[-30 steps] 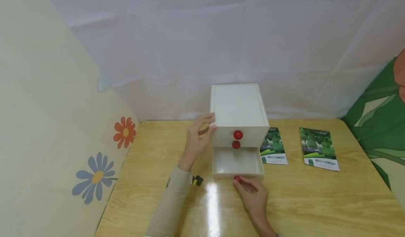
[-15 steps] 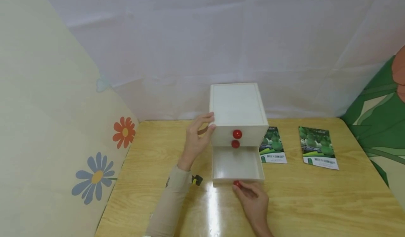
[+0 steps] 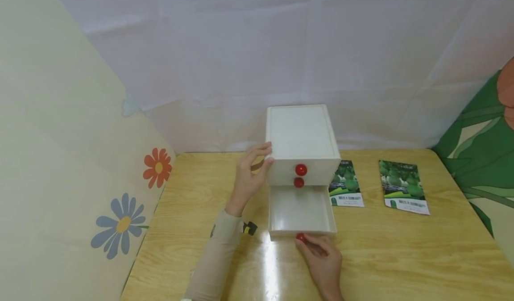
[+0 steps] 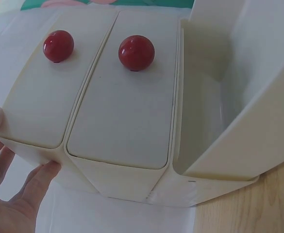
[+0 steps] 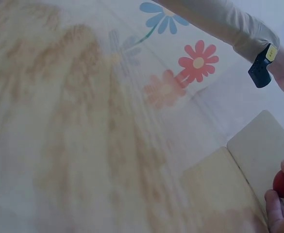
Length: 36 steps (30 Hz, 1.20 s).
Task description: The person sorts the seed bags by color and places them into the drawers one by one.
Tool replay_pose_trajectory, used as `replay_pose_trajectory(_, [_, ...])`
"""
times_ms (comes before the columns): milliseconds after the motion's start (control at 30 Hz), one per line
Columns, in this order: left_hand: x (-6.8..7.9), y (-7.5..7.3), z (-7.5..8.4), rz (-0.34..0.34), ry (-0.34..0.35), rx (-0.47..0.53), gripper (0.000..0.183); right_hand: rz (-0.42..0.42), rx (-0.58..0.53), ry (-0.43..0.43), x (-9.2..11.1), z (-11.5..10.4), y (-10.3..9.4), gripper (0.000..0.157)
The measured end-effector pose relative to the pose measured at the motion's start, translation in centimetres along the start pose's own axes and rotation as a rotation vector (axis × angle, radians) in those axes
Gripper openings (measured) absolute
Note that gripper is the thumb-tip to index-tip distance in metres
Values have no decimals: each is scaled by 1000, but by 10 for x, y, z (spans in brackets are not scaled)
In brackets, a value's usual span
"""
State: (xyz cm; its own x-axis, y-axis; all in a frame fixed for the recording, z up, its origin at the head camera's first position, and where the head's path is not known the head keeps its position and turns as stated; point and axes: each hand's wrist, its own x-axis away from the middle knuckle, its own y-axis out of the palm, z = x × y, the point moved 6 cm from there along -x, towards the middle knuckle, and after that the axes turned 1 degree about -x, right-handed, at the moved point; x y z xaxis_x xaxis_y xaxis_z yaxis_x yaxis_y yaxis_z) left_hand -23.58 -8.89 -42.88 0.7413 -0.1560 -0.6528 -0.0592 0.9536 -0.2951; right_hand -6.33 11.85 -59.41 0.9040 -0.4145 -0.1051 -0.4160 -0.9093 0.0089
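A small white drawer cabinet point(image 3: 302, 131) stands on the table in the head view, red round knobs on its drawers. Its bottom drawer point(image 3: 301, 209) is pulled out, and nothing shows inside it. My right hand point(image 3: 323, 261) pinches that drawer's red knob point(image 3: 301, 237) between thumb and fingers; the right wrist view catches the knob point(image 5: 283, 184) at its right edge. My left hand point(image 3: 247, 178) rests its fingertips and thumb on the cabinet's left side near the front corner. In the left wrist view, the upper two drawers point(image 4: 125, 107) are closed.
Two green printed packets lie on the wooden table point(image 3: 192, 194): the nearer packet point(image 3: 347, 185) partly behind the cabinet's right side, the other packet point(image 3: 403, 187) farther right. A pale cloth wall point(image 3: 225, 68) rises behind, with a flower-printed panel point(image 3: 80, 158) at left.
The bottom drawer has slid farther out toward me, with my right hand holding its knob. My left hand stays on the cabinet's left side.
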Motion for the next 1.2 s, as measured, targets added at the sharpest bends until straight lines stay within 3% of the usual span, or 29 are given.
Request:
replay_pose_trajectory(333, [-2, 1, 0, -2, 16, -4, 23, -5, -6, 39, 6, 1, -1, 31])
replay_pose_trajectory(1200, [0, 1, 0, 10, 29, 12, 24, 38, -4, -53, 24, -1, -5, 35])
